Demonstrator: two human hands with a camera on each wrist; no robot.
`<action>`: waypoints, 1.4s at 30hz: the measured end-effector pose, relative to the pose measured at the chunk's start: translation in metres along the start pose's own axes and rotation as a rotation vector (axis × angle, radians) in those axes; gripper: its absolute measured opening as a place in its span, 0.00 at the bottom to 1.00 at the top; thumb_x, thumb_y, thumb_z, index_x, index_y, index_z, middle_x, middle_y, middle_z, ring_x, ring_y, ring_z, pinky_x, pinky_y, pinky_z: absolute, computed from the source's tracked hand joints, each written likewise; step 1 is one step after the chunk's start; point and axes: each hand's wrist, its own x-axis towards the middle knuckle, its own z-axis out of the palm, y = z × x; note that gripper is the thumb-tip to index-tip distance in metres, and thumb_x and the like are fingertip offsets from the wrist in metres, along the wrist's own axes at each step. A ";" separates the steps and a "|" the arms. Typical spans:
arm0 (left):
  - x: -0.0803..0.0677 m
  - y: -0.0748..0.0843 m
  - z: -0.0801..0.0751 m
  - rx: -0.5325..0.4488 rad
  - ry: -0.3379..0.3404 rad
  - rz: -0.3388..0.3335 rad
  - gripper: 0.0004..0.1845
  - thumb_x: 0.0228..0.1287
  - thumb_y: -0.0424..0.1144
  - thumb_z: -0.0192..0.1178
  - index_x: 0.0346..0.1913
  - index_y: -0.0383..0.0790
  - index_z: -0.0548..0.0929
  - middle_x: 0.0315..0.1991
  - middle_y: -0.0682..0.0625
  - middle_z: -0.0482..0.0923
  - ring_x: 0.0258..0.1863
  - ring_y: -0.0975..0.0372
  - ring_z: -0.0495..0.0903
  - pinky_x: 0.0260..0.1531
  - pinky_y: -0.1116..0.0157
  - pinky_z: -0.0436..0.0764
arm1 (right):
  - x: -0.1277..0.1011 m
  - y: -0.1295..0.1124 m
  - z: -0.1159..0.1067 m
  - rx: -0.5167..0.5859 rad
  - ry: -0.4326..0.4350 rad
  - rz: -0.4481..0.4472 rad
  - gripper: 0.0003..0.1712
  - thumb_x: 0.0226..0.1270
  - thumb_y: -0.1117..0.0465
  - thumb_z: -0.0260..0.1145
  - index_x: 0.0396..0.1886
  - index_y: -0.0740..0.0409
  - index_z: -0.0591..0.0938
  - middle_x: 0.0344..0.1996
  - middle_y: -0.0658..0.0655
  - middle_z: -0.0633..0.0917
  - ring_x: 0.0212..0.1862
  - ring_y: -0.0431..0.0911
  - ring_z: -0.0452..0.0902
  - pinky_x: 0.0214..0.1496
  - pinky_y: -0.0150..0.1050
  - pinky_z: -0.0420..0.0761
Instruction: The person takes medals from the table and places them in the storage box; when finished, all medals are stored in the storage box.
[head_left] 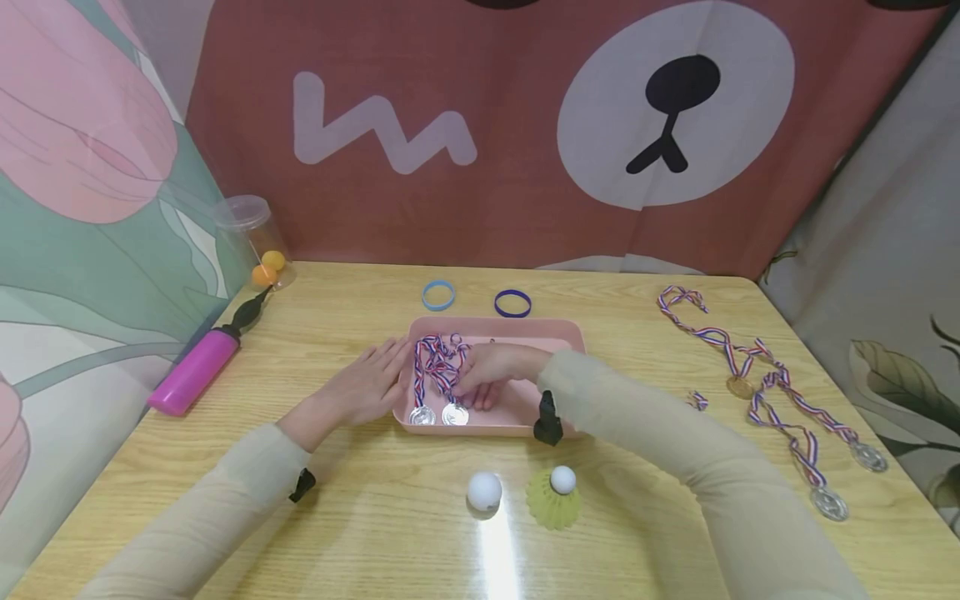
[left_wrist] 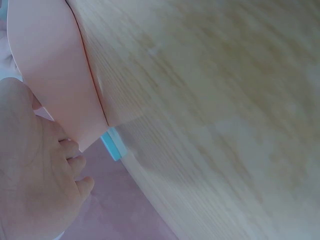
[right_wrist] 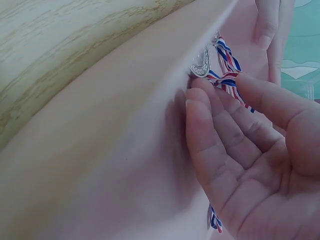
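Observation:
A pink tray [head_left: 525,327] lies mid-table and holds two silver medals [head_left: 422,414] with red, white and blue ribbons [head_left: 435,367] bunched at its left end. My left hand [head_left: 367,385] lies flat on the table with straight fingers against the tray's left wall [left_wrist: 50,65]. Reaching inside the tray, my right hand [head_left: 491,375] touches the ribbons with relaxed fingers. In the right wrist view, the right hand's fingers [right_wrist: 240,150] rest on the tray floor [right_wrist: 125,150] over a ribbon [right_wrist: 227,82], close to one medal [right_wrist: 201,62].
A magenta pump [head_left: 197,367] and a clear jar of orange balls [head_left: 251,237] sit far left. Two wristbands, light blue [head_left: 438,295] and dark blue [head_left: 513,302], lie behind the tray. In front are a white ball [head_left: 484,491] and a shuttlecock [head_left: 555,497]. Several more medals [head_left: 780,392] lie right.

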 end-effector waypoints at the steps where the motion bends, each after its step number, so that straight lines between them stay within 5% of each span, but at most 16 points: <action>1: 0.000 0.000 0.000 0.000 0.000 0.000 0.30 0.72 0.43 0.36 0.70 0.27 0.48 0.70 0.36 0.43 0.68 0.45 0.44 0.65 0.50 0.48 | -0.001 0.000 -0.001 -0.007 -0.001 -0.007 0.10 0.62 0.63 0.63 0.28 0.67 0.82 0.25 0.61 0.84 0.23 0.45 0.80 0.31 0.38 0.83; 11: 0.000 0.000 0.000 0.013 -0.002 0.000 0.30 0.72 0.43 0.35 0.70 0.28 0.48 0.70 0.36 0.43 0.68 0.45 0.44 0.65 0.50 0.48 | -0.031 0.002 -0.028 -0.064 0.065 -0.110 0.16 0.62 0.57 0.63 0.45 0.63 0.81 0.38 0.59 0.83 0.39 0.51 0.80 0.40 0.40 0.82; 21: 0.000 0.003 0.001 0.007 -0.001 -0.006 0.31 0.72 0.44 0.36 0.70 0.27 0.48 0.70 0.37 0.44 0.68 0.45 0.45 0.65 0.50 0.48 | -0.120 0.013 -0.061 0.022 0.321 -0.291 0.18 0.64 0.57 0.62 0.50 0.61 0.79 0.40 0.61 0.81 0.40 0.54 0.78 0.41 0.45 0.81; 31: 0.001 0.002 0.002 0.001 0.000 -0.008 0.31 0.72 0.44 0.35 0.70 0.28 0.48 0.70 0.36 0.44 0.68 0.45 0.45 0.65 0.50 0.48 | -0.200 0.075 -0.085 -0.018 0.586 -0.272 0.22 0.64 0.55 0.63 0.51 0.66 0.76 0.39 0.59 0.81 0.36 0.50 0.78 0.39 0.43 0.81; 42: 0.000 0.002 0.002 0.002 -0.003 -0.008 0.31 0.72 0.45 0.35 0.70 0.28 0.48 0.70 0.37 0.43 0.68 0.45 0.45 0.65 0.50 0.48 | -0.245 0.161 -0.104 0.001 0.745 -0.154 0.20 0.68 0.58 0.58 0.51 0.69 0.72 0.34 0.45 0.82 0.33 0.41 0.78 0.33 0.36 0.80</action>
